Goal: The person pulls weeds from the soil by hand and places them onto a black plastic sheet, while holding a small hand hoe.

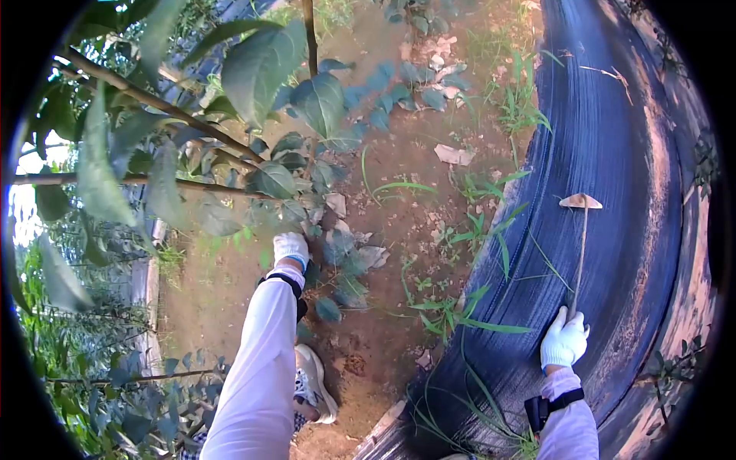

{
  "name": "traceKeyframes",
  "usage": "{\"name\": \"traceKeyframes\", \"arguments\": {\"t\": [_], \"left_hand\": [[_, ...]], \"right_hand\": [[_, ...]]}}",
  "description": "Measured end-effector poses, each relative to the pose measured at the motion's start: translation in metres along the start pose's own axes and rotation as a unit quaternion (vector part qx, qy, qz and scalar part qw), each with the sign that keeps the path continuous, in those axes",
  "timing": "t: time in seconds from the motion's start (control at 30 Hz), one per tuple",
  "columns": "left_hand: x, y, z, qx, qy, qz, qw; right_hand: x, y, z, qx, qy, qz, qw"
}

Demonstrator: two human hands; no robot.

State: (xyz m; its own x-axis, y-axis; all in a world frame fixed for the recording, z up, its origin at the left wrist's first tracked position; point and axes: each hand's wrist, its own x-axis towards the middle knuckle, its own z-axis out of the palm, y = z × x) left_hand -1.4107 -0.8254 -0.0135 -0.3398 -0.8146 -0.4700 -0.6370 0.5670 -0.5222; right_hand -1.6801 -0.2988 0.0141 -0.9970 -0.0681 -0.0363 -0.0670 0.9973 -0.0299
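Observation:
My right hand (564,341), in a white glove, is wrapped round the lower end of a long wooden handle (582,257). At the far end of this handle is a small pale metal hoe head (580,202), over the dark ground sheet (606,138). My left hand (290,249), also gloved in white, is stretched out at the left of centre, at the base of the leafy branches. Its fingers are mostly hidden from view, and nothing that it holds can be made out.
Leafy branches (176,115) hang across the upper left. Bare soil (391,253) with weeds (452,307) and dry leaves (454,155) runs down the middle. A shoe (314,383) stands on the soil near the bottom. Green grass blades overlap the sheet's left edge.

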Motion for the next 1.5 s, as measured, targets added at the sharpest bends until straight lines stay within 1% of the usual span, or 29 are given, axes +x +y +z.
{"name": "traceKeyframes", "arguments": {"t": [0.2, 0.23, 0.27, 0.33, 0.37, 0.43, 0.47, 0.5, 0.53, 0.57, 0.6, 0.63, 0.67, 0.7, 0.77, 0.8, 0.83, 0.87, 0.93, 1.0, 1.03, 1.07, 1.13, 1.2, 1.27, 1.33, 1.4, 1.47, 1.5], "left_hand": [[-0.004, -0.001, 0.005, -0.104, -0.022, -0.060, 0.993], [-0.009, -0.001, 0.001, -0.102, -0.053, -0.051, 0.992], [-0.011, -0.002, 0.006, -0.122, -0.043, -0.040, 0.991], [-0.028, 0.002, 0.013, -0.121, -0.026, 0.045, 0.991], [-0.063, 0.009, -0.016, -0.138, 0.023, 0.055, 0.989], [-0.091, 0.015, -0.042, -0.174, 0.106, 0.105, 0.973], [-0.103, 0.020, -0.055, -0.192, 0.148, 0.130, 0.962], [-0.119, 0.030, -0.067, -0.176, 0.173, 0.180, 0.952], [-0.146, 0.050, -0.090, -0.139, 0.108, 0.195, 0.965], [-0.177, 0.065, -0.098, -0.172, 0.113, 0.286, 0.936], [-0.205, 0.086, -0.098, -0.185, 0.078, 0.370, 0.907], [-0.246, 0.109, -0.108, -0.148, 0.063, 0.435, 0.886], [-0.267, 0.139, -0.088, -0.196, -0.042, 0.526, 0.826], [-0.297, 0.168, -0.067, -0.258, -0.069, 0.593, 0.760], [-0.374, 0.200, -0.110, -0.424, -0.324, 0.449, 0.716], [-0.392, 0.209, -0.138, -0.392, -0.481, 0.449, 0.643], [-0.407, 0.221, -0.149, -0.372, -0.496, 0.484, 0.618], [-0.418, 0.220, -0.161, -0.310, -0.366, 0.530, 0.700], [-0.398, 0.206, -0.193, -0.182, -0.228, 0.589, 0.754], [-0.362, 0.171, -0.237, -0.110, -0.252, 0.528, 0.803], [-0.354, 0.148, -0.256, -0.081, -0.243, 0.456, 0.852], [-0.348, 0.125, -0.280, -0.049, -0.241, 0.421, 0.873], [-0.338, 0.081, -0.309, -0.062, -0.239, 0.387, 0.888], [-0.339, 0.052, -0.336, -0.217, -0.280, 0.355, 0.865], [-0.356, 0.051, -0.369, -0.344, -0.306, 0.251, 0.851], [-0.361, 0.070, -0.393, -0.412, -0.275, 0.212, 0.842], [-0.364, 0.105, -0.414, -0.456, -0.289, 0.285, 0.792], [-0.364, 0.141, -0.420, -0.491, -0.239, 0.342, 0.764], [-0.354, 0.159, -0.416, -0.513, -0.231, 0.377, 0.736]], "right_hand": [[-0.001, -0.002, 0.004, 0.011, 0.026, 0.005, 1.000], [-0.001, -0.002, 0.003, 0.009, 0.022, 0.006, 1.000], [0.001, -0.002, 0.004, 0.006, 0.020, 0.008, 1.000], [-0.001, -0.004, -0.004, 0.045, 0.002, 0.013, 0.999], [-0.002, -0.009, -0.007, 0.039, -0.002, 0.001, 0.999], [-0.001, -0.007, -0.018, 0.039, -0.040, 0.007, 0.998], [-0.002, -0.005, -0.018, 0.035, -0.031, -0.003, 0.999], [0.000, -0.002, -0.019, 0.039, -0.047, 0.000, 0.998], [0.001, -0.001, -0.022, 0.046, -0.063, 0.001, 0.997], [0.002, -0.001, -0.027, 0.058, -0.076, -0.004, 0.995], [0.004, 0.000, -0.032, 0.070, -0.088, -0.009, 0.994], [0.008, 0.005, -0.031, 0.079, -0.105, -0.019, 0.991], [0.009, 0.010, -0.030, 0.086, -0.104, -0.028, 0.990], [0.012, 0.013, -0.035, 0.103, -0.122, -0.018, 0.987], [0.018, 0.017, -0.048, 0.148, -0.172, -0.008, 0.974], [0.022, 0.020, -0.052, 0.178, -0.202, -0.007, 0.963], [0.028, 0.027, -0.046, 0.200, -0.207, -0.016, 0.958], [0.033, 0.033, -0.043, 0.227, -0.225, -0.012, 0.947], [0.043, 0.043, -0.022, 0.273, -0.278, 0.037, 0.920], [0.040, 0.037, -0.048, 0.219, -0.260, 0.016, 0.940], [0.036, 0.033, -0.050, 0.188, -0.228, 0.009, 0.955], [0.033, 0.031, -0.050, 0.158, -0.197, 0.001, 0.968], [0.029, 0.026, -0.046, 0.129, -0.157, -0.001, 0.979], [0.028, 0.020, -0.039, 0.109, -0.122, -0.001, 0.986], [0.027, 0.020, -0.032, 0.094, -0.092, 0.005, 0.991], [0.033, 0.021, -0.031, 0.101, -0.118, 0.018, 0.988], [0.035, 0.019, -0.035, 0.119, -0.137, 0.042, 0.983], [0.037, 0.019, -0.034, 0.122, -0.142, 0.054, 0.981], [0.036, 0.020, -0.033, 0.120, -0.147, 0.061, 0.980]]}}
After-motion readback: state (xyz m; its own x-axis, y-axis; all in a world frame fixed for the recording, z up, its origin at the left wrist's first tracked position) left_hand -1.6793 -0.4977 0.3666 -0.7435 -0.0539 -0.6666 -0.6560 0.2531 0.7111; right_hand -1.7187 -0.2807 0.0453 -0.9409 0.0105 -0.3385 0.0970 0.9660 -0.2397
